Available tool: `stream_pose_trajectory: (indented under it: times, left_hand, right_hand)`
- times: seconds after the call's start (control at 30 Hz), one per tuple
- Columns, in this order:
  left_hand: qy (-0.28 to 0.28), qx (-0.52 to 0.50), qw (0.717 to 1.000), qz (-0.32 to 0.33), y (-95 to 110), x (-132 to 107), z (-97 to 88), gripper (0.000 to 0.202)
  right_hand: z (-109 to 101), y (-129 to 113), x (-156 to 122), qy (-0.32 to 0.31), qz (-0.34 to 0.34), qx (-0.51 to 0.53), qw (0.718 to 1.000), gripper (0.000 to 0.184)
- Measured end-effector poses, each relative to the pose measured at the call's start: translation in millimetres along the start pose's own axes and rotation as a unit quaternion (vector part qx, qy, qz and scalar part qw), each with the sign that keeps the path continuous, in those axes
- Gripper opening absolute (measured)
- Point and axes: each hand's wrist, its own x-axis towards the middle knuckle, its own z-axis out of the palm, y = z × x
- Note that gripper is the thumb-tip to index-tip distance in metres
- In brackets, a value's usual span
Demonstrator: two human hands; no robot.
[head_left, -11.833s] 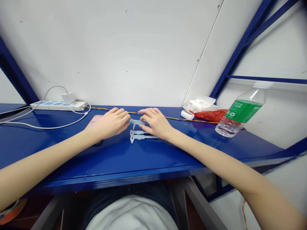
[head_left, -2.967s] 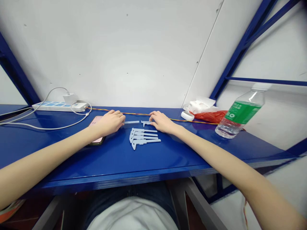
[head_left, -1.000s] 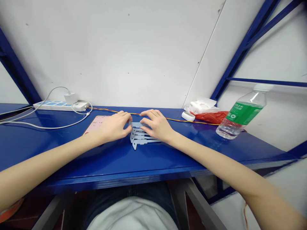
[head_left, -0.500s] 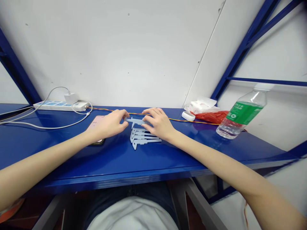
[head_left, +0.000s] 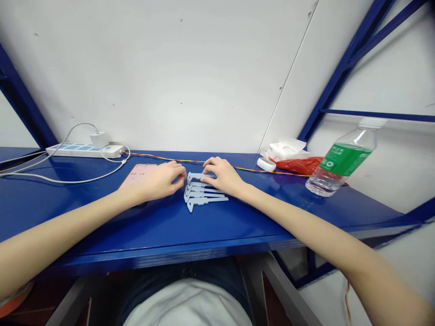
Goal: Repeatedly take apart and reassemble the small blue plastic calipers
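Several pale grey-blue plastic vernier calipers (head_left: 205, 201) lie in a fanned row on the blue table, jaws to the left. My right hand (head_left: 222, 177) has its thumb and fingers closed on the right part of the rearmost caliper (head_left: 196, 176), which is level with the row's back. Just left of the jaws is my left hand (head_left: 170, 179). Its fingers are loosely curled with a gap to the thumb, and nothing shows between them. Under that hand and wrist, a phone (head_left: 136, 174) with a lit timer screen is partly covered.
A power strip (head_left: 81, 150) with a charger and white cable (head_left: 84, 180) lies at the left. Red and yellow wires (head_left: 163, 158) run along the back. At the right are a white oval device (head_left: 266, 164), tissues (head_left: 287, 148), a red bag (head_left: 301, 165) and a water bottle (head_left: 341, 158).
The caliper held between both hands has come down toward me, beside the row. My left hand has let go of its jaw end and sits slightly lower; my right hand keeps hold.
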Motion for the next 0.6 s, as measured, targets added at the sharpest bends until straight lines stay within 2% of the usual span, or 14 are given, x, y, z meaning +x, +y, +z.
stream_pose_trajectory:
  times: [0.17,0.37,0.47,0.6]
  left_hand:
    - [-0.006,0.06,0.998,-0.005,-12.6,0.3,-0.6,0.022]
    - [0.021,0.099,0.995,0.016,-19.4,1.2,2.1,0.023]
    - [0.025,0.108,0.993,0.026,-20.4,1.5,2.7,0.024]
    - [0.034,0.116,0.992,0.036,-19.9,1.5,1.3,0.024]
  right_hand:
    - [4.9,14.0,0.3,-0.066,0.029,0.015,0.997,0.02]
    - [-1.7,21.5,-0.7,-0.088,0.023,0.022,0.996,0.014]
    - [-7.0,18.7,-1.2,-0.106,0.009,0.031,0.994,0.016]
    - [-6.4,12.2,-0.2,-0.095,0.011,0.049,0.994,0.015]
